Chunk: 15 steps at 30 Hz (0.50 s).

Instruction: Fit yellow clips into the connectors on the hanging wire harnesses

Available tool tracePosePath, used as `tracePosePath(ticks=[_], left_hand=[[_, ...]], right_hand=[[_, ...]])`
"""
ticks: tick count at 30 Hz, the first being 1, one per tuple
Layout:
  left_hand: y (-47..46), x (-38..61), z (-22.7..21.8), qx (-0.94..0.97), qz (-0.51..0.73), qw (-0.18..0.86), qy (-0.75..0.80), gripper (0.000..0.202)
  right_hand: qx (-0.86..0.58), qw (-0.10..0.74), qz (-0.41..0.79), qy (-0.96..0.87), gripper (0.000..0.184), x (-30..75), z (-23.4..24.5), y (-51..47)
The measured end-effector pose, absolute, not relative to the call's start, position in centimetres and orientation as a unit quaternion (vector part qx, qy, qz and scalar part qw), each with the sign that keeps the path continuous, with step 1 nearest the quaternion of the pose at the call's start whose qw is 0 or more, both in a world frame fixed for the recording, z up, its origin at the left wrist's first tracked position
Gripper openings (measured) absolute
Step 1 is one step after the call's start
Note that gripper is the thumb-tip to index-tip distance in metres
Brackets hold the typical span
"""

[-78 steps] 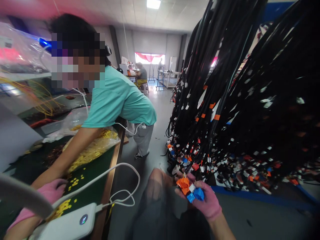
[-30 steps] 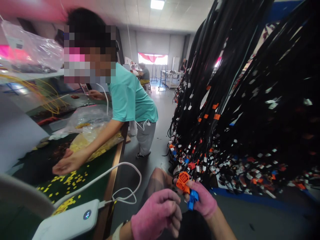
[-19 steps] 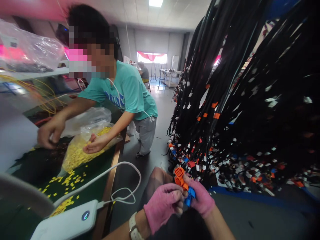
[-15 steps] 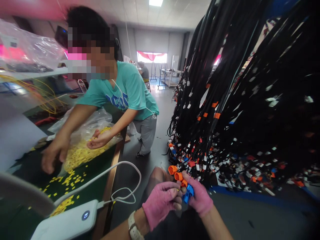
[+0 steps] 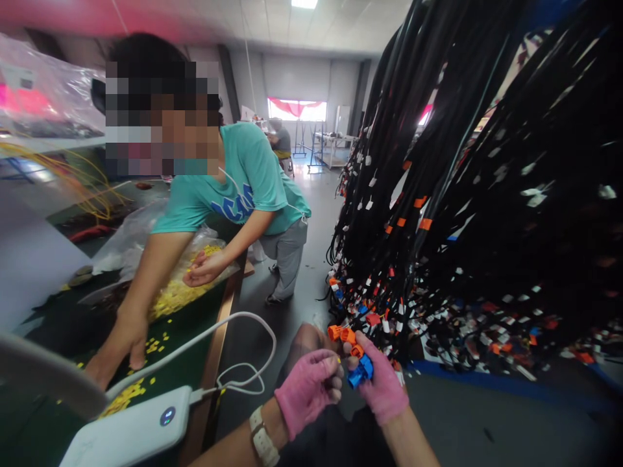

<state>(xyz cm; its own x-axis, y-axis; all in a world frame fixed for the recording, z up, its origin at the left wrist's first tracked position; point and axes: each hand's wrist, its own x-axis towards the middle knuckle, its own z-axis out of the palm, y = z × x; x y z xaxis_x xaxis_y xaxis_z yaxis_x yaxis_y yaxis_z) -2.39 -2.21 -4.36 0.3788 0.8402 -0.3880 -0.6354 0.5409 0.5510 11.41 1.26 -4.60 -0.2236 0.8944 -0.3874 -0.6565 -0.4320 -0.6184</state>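
Note:
My right hand [image 5: 382, 383], in a pink glove with bare fingertips, is closed around a cluster of plug housings: orange connectors [image 5: 347, 335] on top and a blue connector [image 5: 361, 371] beneath. The fingers of my left hand [image 5: 311, 386], gloved the same way, are pinched together just left of the connectors. A speck of a small yellow piece [image 5: 339, 360] shows at its fingertips; most of it is hidden. More small yellow pieces [image 5: 127, 397] lie scattered on the green table [image 5: 192, 353] to the left, and a clear plastic bag [image 5: 180, 295] there holds a heap of them.
Thick bundles of black cables [image 5: 418, 162] with connectors at their ends hang at the right. A white power bank [image 5: 131, 428] with a looped white cable [image 5: 253, 316] lies at the table's near edge. Across the table a person in a teal shirt [image 5: 263, 175] leans over, one hand reaching down.
My left fingertips have drawn slightly left, and the blue connector has turned in my right hand. The other person has bent lower, and their reaching hand has come down nearer the scattered yellow pieces.

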Motion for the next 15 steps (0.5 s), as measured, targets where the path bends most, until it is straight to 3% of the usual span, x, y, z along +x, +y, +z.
tracePosePath(ticks=[9, 15], left_hand=[[-2.1, -2.4, -3.8, 0.160, 0.469, 0.809, 0.315, 0.021], [-2.0, -2.2, -4.2, 0.179, 0.496, 0.783, 0.330, 0.030]], right_hand=[[-0.367, 0.537, 0.753, -0.103, 0.019, 11.0, -5.6, 1.1], [-0.364, 0.545, 0.751, -0.080, 0.021, 10.6, -5.6, 0.7]])
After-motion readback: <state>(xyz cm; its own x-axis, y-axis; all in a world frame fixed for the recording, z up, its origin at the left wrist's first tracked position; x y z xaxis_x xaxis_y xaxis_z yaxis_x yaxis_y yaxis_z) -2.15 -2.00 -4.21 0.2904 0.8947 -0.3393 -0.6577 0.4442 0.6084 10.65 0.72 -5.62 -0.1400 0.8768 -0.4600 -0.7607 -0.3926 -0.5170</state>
